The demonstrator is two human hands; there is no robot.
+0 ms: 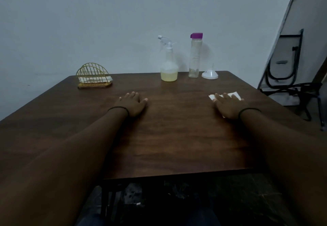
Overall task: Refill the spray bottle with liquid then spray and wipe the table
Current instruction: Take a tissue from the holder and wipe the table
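Spray bottle [169, 61] upright at far edge of table [159, 137], pale yellow liquid in base, purple-capped bottle [195, 55] just right, funnel [210, 74] beyond, left hand [132, 102] flat, fingers released, right hand [227, 104] flat, pressing white tissue [235, 95], napkin holder [93, 76] well left.

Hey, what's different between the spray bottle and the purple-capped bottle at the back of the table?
The spray bottle has a white trigger head; the purple-capped bottle has a flat purple lid. The spray bottle flares wide at its base, while the purple-capped bottle is a slim straight cylinder and stands slightly taller. The spray bottle holds pale yellow liquid in its lower part; the purple-capped bottle looks nearly empty. Both are clear, upright and closed, side by side near the table's far edge.
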